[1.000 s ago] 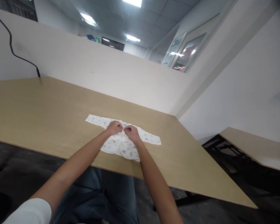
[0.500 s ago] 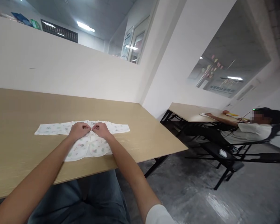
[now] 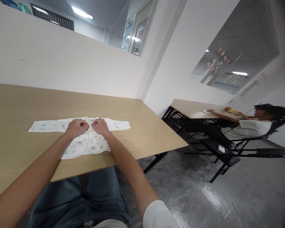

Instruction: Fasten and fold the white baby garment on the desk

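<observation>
A small white long-sleeved shirt [image 3: 95, 144] with a coloured print lies spread on the wooden table, its sleeves stretched out to both sides and its collar away from me. A front opening runs down its middle. My left hand [image 3: 77, 127] pinches the cloth just left of that opening, below the collar. Close beside it, my right hand [image 3: 100, 125] pinches the right side of the front. A small gap separates the two hands. The exact bits of cloth between the fingertips are too small to make out.
The table [image 3: 144, 133] ends in a front edge over my lap and meets a white wall [image 3: 85, 69] at the back. To the right, a person [image 3: 249, 128] sits at another table [image 3: 187, 107]. A black chair [image 3: 218, 152] stands between.
My hands have drawn slightly apart at the shirt's front, both still pinching. The whole view has shifted a little, so the table and shirt appear higher and further left.
</observation>
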Demonstrator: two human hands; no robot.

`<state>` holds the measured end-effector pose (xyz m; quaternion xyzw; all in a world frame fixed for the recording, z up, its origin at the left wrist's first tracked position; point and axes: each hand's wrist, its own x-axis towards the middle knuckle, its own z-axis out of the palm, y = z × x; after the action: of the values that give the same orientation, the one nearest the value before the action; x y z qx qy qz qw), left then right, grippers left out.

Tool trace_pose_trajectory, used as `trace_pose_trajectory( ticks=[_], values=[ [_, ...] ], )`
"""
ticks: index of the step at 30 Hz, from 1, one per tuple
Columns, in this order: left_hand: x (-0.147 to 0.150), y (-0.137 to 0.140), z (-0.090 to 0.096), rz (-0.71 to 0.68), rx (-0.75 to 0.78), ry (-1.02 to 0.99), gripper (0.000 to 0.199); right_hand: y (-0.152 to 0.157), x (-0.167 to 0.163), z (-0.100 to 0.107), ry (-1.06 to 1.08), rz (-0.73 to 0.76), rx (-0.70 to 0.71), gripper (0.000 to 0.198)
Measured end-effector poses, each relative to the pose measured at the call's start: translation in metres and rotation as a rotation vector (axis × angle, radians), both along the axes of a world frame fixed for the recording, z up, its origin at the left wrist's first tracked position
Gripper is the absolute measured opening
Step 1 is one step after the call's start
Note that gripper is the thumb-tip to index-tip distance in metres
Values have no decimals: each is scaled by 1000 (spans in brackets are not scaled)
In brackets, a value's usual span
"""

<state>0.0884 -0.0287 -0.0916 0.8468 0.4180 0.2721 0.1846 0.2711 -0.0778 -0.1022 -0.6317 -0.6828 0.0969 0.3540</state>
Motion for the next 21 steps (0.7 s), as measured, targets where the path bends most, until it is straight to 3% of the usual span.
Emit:
trace_pose_trajectory(
  ticks=[3,8,12,15,18,21],
  values=[
    [2,0,0,46,-9,27,26,6,4,-4,-16,-88,0,14],
    [8,-10,0,73,106,69,23,7,21,-5,-57,47,84,11],
    [10,-16,1,76,95,13,30,-3,27,-4,27,114,226,6],
    [1,-18,4,9,80,-107,32,-16,28,0,115,164,258,13],
    [-10,-23,8,-117,62,-181,27,-28,27,8,150,228,211,12],
    [-16,-28,12,-146,-2,-210,22,-36,24,15,160,269,150,11]
  ],
)
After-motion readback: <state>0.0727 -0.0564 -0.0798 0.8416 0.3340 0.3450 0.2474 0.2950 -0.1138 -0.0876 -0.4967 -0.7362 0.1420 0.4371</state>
